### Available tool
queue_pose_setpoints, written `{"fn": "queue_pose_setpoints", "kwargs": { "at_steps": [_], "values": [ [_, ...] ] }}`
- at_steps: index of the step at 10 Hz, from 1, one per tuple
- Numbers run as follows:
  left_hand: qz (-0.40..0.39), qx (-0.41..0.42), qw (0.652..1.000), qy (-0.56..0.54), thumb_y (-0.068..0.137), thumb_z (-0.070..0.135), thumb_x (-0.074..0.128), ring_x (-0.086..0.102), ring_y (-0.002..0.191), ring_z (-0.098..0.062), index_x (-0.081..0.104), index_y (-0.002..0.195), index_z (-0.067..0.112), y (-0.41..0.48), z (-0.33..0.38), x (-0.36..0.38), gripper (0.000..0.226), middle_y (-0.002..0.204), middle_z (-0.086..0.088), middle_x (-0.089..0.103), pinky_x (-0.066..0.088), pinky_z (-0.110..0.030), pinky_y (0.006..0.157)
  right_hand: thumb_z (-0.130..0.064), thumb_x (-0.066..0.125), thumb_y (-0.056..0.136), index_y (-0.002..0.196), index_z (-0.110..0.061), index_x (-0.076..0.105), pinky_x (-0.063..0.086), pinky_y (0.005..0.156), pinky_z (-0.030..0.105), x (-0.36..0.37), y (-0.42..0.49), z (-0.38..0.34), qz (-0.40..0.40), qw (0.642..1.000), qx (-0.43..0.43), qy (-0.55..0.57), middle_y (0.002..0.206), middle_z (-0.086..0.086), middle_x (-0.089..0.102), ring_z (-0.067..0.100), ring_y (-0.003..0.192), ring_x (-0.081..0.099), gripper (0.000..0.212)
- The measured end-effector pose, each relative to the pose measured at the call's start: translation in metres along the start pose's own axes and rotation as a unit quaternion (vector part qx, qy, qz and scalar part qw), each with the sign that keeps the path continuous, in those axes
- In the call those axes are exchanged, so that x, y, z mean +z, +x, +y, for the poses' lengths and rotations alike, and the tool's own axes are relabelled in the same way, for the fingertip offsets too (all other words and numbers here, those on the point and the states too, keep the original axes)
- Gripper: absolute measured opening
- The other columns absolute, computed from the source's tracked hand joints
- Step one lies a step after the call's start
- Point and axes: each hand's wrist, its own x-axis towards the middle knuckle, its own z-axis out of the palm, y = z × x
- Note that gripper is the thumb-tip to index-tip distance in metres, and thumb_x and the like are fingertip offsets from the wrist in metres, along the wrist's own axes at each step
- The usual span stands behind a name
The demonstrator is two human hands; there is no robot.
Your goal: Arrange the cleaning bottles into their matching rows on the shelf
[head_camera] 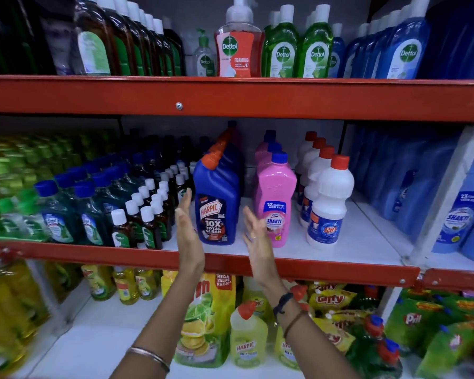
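On the middle shelf (340, 253) a blue Harpic bottle (216, 203) with an orange cap heads a row running back. To its right runs a row of pink Shakti bottles (275, 203), then a row of white Rin bottles (327, 203) with red caps. My left hand (188, 231) is flat and open just left of the front Harpic bottle. My right hand (255, 236) is open between the Harpic bottle and the front pink bottle. Neither hand holds anything; both are close to the Harpic bottle, and contact is unclear.
Small brown bottles (145, 214) with white caps and teal bottles (58, 214) crowd the shelf's left. Blue Shakti bottles (460, 209) stand right of a white divider. Dettol bottles (282, 45) fill the top shelf. Yellow Harpic bottles (248, 337) and pouches sit below. Red shelf edges (230, 97) jut forward.
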Motion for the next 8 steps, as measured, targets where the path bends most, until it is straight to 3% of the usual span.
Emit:
{"fn": "queue_pose_setpoints", "kwargs": {
  "at_steps": [1,2,3,4,5,6,7,8],
  "values": [
    [-0.07,-0.044,0.996,0.007,0.064,0.094,0.027,0.044,0.128,-0.004,0.04,0.129,0.057,0.012,-0.002,-0.02,0.076,0.147,0.008,0.041,0.038,-0.045,0.108,-0.09,0.042,0.057,0.14,-0.026,0.037,0.025,0.117,0.035,0.017,0.019,0.003,0.014,0.999,0.031,0.039,0.152,0.0,0.036,0.008,0.136,0.036,0.104],
    [-0.097,-0.061,0.993,0.011,0.053,0.099,0.031,0.051,0.116,0.007,0.045,0.121,0.06,0.015,-0.007,-0.027,0.079,0.132,0.021,0.049,0.039,-0.045,0.108,-0.092,0.045,0.05,0.141,-0.021,0.038,0.026,0.117,0.04,0.021,0.026,0.004,0.028,0.996,0.055,0.064,0.149,0.004,0.041,0.015,0.136,0.039,0.116],
    [-0.099,-0.066,0.993,0.008,0.053,0.099,0.03,0.046,0.13,-0.013,0.048,0.122,0.056,0.016,-0.006,-0.027,0.083,0.145,0.007,0.045,0.035,-0.05,0.112,-0.092,0.044,0.051,0.139,-0.02,0.041,0.029,0.115,0.039,0.017,0.028,0.005,0.031,0.996,0.062,0.06,0.146,0.005,0.044,0.016,0.133,0.042,0.114],
    [-0.104,-0.07,0.992,0.013,0.051,0.101,0.029,0.044,0.131,-0.016,0.048,0.121,0.056,0.017,-0.004,-0.027,0.086,0.15,0.002,0.04,0.043,-0.034,0.101,-0.088,0.037,0.061,0.137,-0.021,0.044,0.028,0.115,0.037,0.014,0.029,0.007,0.034,0.995,0.068,0.058,0.145,0.005,0.045,0.015,0.132,0.043,0.101],
    [-0.101,-0.061,0.993,0.02,0.052,0.1,0.028,0.046,0.128,-0.012,0.046,0.126,0.053,0.018,-0.005,-0.027,0.089,0.149,0.003,0.041,0.044,-0.029,0.095,-0.09,0.038,0.059,0.136,-0.02,0.045,0.03,0.113,0.034,0.013,0.03,0.009,0.04,0.995,0.071,0.056,0.142,0.002,0.047,0.014,0.131,0.043,0.104],
    [-0.1,-0.056,0.993,0.031,0.056,0.099,0.027,0.049,0.126,-0.009,0.045,0.129,0.052,0.017,-0.007,-0.027,0.089,0.147,0.005,0.044,0.045,-0.034,0.1,-0.068,0.021,0.086,0.137,-0.017,0.044,0.028,0.115,0.037,0.011,0.029,0.01,0.049,0.994,0.076,0.063,0.146,0.007,0.044,0.016,0.133,0.042,0.076],
    [-0.091,-0.049,0.994,0.046,0.058,0.098,0.028,0.052,0.119,0.002,0.044,0.131,0.048,0.014,-0.005,-0.024,0.09,0.137,0.012,0.051,0.052,-0.017,0.088,-0.06,0.016,0.091,0.136,-0.017,0.045,0.029,0.115,0.038,0.012,0.027,0.003,0.041,0.996,0.067,0.049,0.146,0.007,0.045,0.017,0.133,0.042,0.068],
    [-0.063,-0.015,0.997,0.045,0.064,0.095,0.03,0.054,0.109,0.014,0.044,0.132,0.038,0.004,0.002,-0.017,0.089,0.125,0.019,0.054,0.049,-0.006,0.078,-0.077,0.034,0.077,0.127,-0.024,0.052,0.041,0.105,0.026,0.002,0.009,-0.003,0.071,0.997,0.019,0.025,0.135,-0.001,0.055,0.01,0.125,0.052,0.075]
  ]
}}
